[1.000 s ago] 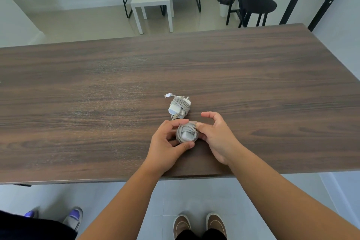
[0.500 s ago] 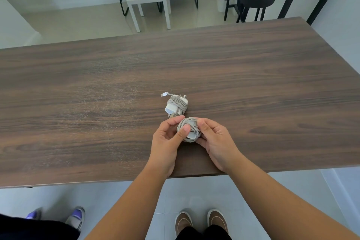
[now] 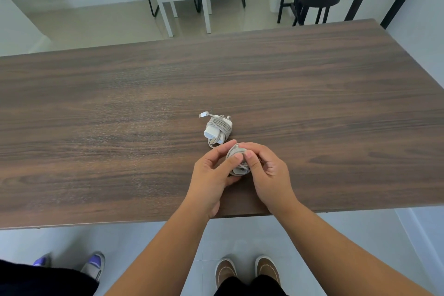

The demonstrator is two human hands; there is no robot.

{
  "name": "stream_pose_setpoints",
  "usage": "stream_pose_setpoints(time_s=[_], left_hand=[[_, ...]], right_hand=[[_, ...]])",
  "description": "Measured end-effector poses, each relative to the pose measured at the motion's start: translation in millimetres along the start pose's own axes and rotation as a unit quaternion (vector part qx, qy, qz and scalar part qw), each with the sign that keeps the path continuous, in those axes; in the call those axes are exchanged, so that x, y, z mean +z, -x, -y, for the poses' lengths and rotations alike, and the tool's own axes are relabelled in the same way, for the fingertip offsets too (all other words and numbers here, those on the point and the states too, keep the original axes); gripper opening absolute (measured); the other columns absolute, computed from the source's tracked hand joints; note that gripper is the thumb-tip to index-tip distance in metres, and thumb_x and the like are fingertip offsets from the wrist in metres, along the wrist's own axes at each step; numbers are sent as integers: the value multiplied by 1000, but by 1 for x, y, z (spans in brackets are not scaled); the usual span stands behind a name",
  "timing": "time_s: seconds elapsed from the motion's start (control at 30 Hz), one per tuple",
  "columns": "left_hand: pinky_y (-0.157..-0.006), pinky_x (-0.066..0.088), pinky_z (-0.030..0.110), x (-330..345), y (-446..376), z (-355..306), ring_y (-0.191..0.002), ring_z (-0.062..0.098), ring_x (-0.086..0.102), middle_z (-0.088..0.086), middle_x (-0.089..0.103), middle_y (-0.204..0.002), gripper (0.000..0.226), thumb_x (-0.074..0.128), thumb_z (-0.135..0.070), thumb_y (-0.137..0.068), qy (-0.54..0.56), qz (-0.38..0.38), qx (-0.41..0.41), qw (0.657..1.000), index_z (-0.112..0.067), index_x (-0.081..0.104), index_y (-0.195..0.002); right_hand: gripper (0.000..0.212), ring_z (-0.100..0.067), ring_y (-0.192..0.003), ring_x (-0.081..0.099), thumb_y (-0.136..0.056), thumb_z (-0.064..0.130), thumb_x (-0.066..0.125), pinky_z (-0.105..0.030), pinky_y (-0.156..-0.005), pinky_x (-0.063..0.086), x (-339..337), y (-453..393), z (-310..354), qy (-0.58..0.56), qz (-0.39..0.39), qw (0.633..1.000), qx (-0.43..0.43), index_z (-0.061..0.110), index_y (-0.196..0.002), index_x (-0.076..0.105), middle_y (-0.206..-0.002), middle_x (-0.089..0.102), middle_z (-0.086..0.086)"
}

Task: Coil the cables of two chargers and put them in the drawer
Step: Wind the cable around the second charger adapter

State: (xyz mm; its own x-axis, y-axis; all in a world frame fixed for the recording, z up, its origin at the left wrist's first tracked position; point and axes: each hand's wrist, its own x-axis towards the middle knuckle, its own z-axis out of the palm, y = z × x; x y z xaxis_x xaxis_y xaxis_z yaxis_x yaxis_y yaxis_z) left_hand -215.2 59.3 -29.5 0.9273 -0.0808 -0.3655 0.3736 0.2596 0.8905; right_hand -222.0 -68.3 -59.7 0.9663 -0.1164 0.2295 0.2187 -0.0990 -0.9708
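1. Head view, the step in hand: both hands work on the second charger [image 3: 236,162] just above the near edge of the table [image 3: 120,103]. The left hand [image 3: 211,175] has its thumb and fingers curled round the bundle's left side. The right hand [image 3: 266,173] pinches it from the right, with its thumb pressed on the wound cable.
2. This looks like the last turns of the winding, or the tucking in of the loose end. To do it well, I would keep the thumbs pressing the loops flat so none slips off the plug body, and pull the final turn snug without yanking it.
3. The free end ought to go under a neighbouring loop. Otherwise the coil may spring open once it is let go or lifted towards the drawer.
4. No drawer shows in this view, so where the bundles will go cannot be told.
5. Head view, how the things look: the held charger is a small grey-white ball of thin cable wrapped over a white plug, mostly hidden by fingers.
6. The first charger [image 3: 218,130] lies on the table just beyond the hands, apart from them. It is a white block with pale cable wound round its middle, a few loops hanging loose at its near side. Its short connector tip [image 3: 204,114] sticks out to the far left.
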Motion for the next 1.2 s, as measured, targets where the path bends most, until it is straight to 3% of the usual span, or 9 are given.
stream_pose_setpoints(time_s=[0.2,0.33,0.5,0.7,1.0,1.2], left_hand=[[-83,59,31,11,6,15,-96,18,72,8,75,-105,28,62,-7,-91,89,-33,2,996,-12,67,-118],[-84,59,33,14,7,19,-95,19,72,9,75,-104,30,61,-7,-91,117,-36,2,992,-9,65,-121],[-87,58,33,10,8,20,-102,21,70,10,74,-109,31,60,-12,-88,144,-17,3,989,-11,65,-119],[-86,57,33,10,5,19,-106,21,69,10,73,-112,27,56,-12,-94,134,-10,4,991,-11,65,-120],[-90,57,40,27,6,20,-102,23,70,17,72,-111,24,51,-13,-101,97,-82,17,992,-6,68,-117],[-82,58,38,33,3,22,-90,20,70,10,74,-95,26,46,-16,-103,91,-129,30,987,-9,71,-104]], right_hand=[[19,-15,-98,66,-96,10,54,-26,-85,51,1,-2,-8,15,-18,1000,8,16,-96,72,-97,72,6],[21,-20,-94,67,-97,16,53,-35,-82,55,4,-4,-11,-47,-32,996,69,14,-94,73,-96,72,-2],[20,-24,-91,66,-92,17,58,-35,-79,55,7,-4,-10,-154,-39,979,128,3,-95,71,-99,69,-17],[23,-21,-91,65,-88,20,59,-35,-82,54,5,-6,-10,-203,-36,969,135,1,-94,70,-98,69,-10],[19,-27,-90,65,-93,19,60,-39,-79,55,7,-2,-13,-170,-51,976,126,3,-97,69,-99,69,-20],[17,-26,-97,67,-89,19,65,-39,-85,55,9,1,-14,-128,-42,986,101,8,-100,71,-101,71,-9]])
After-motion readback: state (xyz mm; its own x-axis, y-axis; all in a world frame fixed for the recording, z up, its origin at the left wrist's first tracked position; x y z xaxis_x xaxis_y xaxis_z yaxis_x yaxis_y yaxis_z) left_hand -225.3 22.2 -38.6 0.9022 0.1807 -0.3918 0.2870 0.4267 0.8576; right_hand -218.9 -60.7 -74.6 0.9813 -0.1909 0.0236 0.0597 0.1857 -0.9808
